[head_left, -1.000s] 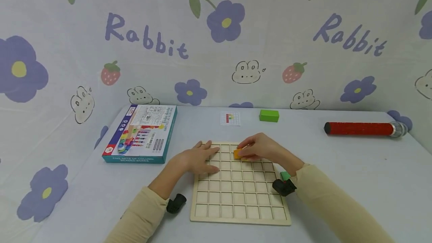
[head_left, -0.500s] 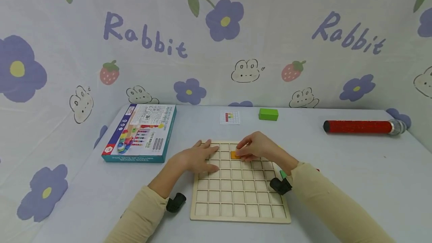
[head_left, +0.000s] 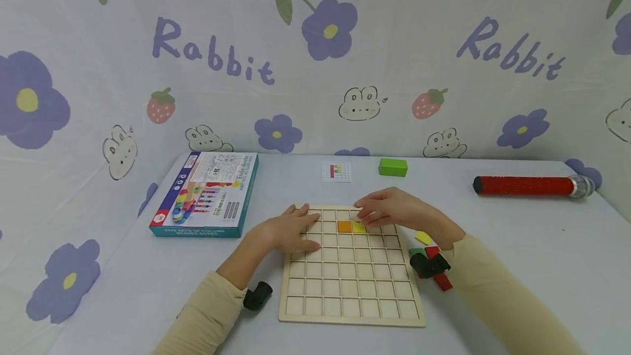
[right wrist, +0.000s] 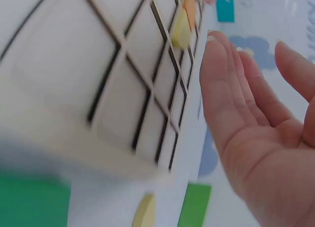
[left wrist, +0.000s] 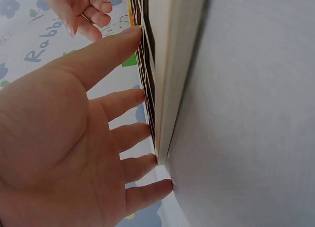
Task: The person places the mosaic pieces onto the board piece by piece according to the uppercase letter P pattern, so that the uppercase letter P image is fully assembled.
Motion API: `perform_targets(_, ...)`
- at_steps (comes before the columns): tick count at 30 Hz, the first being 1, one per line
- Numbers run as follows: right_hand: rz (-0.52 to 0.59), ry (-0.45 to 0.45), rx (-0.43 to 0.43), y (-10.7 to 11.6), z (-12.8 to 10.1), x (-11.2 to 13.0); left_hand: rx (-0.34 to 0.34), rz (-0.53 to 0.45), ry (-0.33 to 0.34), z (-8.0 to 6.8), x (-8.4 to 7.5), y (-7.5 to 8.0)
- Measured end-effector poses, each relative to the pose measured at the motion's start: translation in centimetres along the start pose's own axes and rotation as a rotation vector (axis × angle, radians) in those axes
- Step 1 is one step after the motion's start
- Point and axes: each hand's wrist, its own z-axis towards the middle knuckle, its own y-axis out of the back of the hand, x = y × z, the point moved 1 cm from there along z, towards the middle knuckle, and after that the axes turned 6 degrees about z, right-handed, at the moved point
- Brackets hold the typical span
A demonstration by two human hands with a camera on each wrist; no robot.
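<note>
**Two tiles down on the grid board**

The yellow tile (head_left: 359, 227) sits in a cell in the second row from the far edge of the wooden grid board (head_left: 350, 289), touching the orange tile (head_left: 344, 227) at its 9 o'clock. The right hand (head_left: 394, 210) hovers just past the yellow tile at about 1 o'clock – fingers relaxed and loose, holding nothing. The left hand (head_left: 288, 232) lies flat on the board's far left corner, fingers straight. Spare yellow, red and green pieces (head_left: 430, 251) lie off the board at 3 o'clock. Further out – a green block (head_left: 393, 167) and a pattern card (head_left: 336, 172) at 12, a game box (head_left: 207, 193) at 10, a red tube (head_left: 529, 186) at 2.
</note>
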Motion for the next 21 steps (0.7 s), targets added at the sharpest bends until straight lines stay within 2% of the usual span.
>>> perform_targets(5, 0.085, -0.011, -0.019, 2.2, -1.2, -0.5, 0.001, 0.007, 0.001, 0.0, 0.0, 0.0)
perform_targets(17, -0.001, -0.032, -0.115, 5.2, -5.5, -2.9, 0.004, -0.007, 0.02, 0.0, 0.0, 0.0)
perform_targets(21, -0.064, -0.03, -0.19, 6.0, -7.0, -4.1, 0.004, -0.018, 0.031, 0.0, 0.0, 0.0)
